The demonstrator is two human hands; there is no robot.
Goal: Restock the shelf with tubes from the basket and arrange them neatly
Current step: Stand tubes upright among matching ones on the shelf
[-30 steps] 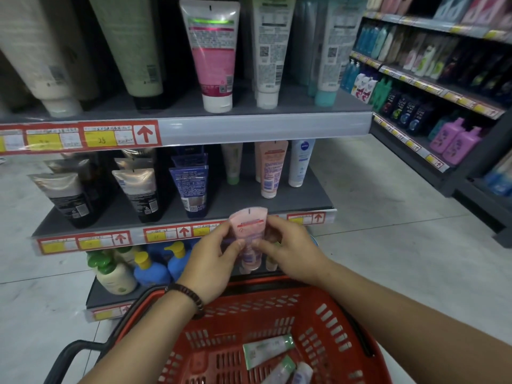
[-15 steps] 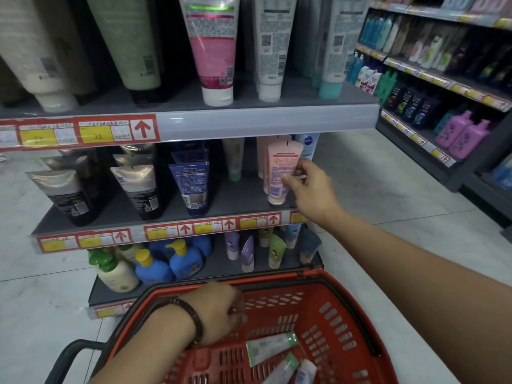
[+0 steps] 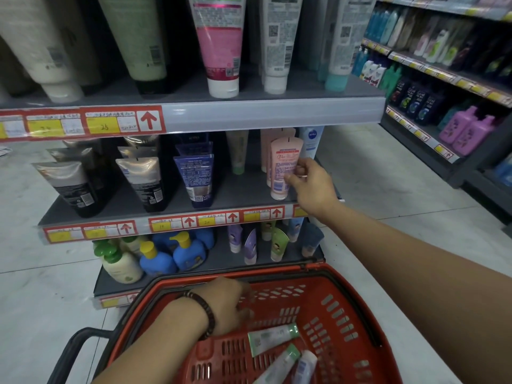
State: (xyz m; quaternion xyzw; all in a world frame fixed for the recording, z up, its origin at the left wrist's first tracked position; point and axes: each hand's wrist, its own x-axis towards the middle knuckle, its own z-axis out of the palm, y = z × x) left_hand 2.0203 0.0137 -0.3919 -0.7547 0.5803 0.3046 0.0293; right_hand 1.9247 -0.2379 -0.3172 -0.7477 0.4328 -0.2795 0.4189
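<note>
the right hand reaches to the far right end of the middle shelf, its thumb and fingers pinching the right edge of a pale pink tube. the tube stands upright on its cap near the shelf's front edge, directly in front of more pink tubes of the same kind. just right of that row is a white nivea tube, and to the left a slim cream tube with a green cap, then a row of dark blue tubes and two rows of black tubes with silver ends.

the left hand, with a dark beaded bracelet at the wrist, is down inside the red basket at the near edge of the view. its fingers point down and are blurred, so i cannot tell whether they grasp anything. just to the right of that hand, on the basket floor, lie three loose tubes: a white tube with a green cap, a second green-capped tube nearer, and a white tube with blue print beside it.

the lower shelf holds blue pump bottles and small upright tubes.
</note>
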